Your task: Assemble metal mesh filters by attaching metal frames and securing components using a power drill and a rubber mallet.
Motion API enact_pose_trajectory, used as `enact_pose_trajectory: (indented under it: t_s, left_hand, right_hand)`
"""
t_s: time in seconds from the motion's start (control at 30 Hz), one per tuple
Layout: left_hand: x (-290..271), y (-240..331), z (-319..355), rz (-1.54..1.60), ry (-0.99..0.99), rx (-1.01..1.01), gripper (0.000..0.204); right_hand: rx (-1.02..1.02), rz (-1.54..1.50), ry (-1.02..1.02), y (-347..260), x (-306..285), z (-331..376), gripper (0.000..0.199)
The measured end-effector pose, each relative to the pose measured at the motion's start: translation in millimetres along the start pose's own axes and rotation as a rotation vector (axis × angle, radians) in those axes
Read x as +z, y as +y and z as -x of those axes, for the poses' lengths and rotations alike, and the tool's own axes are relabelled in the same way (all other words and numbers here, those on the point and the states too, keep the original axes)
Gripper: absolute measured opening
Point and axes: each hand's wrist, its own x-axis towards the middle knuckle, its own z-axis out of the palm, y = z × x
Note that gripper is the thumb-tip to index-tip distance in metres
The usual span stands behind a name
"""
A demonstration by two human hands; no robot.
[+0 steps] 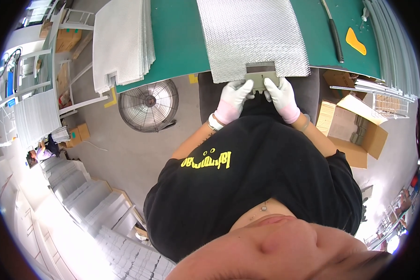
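Note:
A silvery expanded-metal mesh sheet (254,35) lies on the green tabletop (178,32), its notched near end sticking out over the front edge. At that notch sits a grey-green plastic piece (261,78), flat and roughly rectangular. My left hand (233,99), in a white glove, pinches the piece's left side between thumb and fingers. On its right side, my right hand (283,99), gloved the same way, grips it with the thumb on top. Most fingertips are hidden beneath the piece. Whether the piece is fixed to the mesh, I cannot tell.
A stack of notched mesh sheets (121,42) covers the table's left end. A black-handled tool (335,42), a yellow scraper (355,42) and long metal strips (396,46) lie right. Below stand a round floor fan (148,105) and an open cardboard box (349,151). Another person (44,151) is far left.

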Motion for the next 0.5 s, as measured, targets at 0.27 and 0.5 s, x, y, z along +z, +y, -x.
enact_pose_trajectory:
  t_s: [0.27,0.5]
  left_hand:
    - [5,3,-7,-0.219,-0.083,-0.038,0.042]
    - [-3,-7,-13,-0.175,-0.140,-0.024,0.035]
  right_hand:
    - [-0.053,-0.124,0.428,-4,-10,0,0.028]
    - [-0.014,-0.169,0.473,-5,-5,-2,0.026]
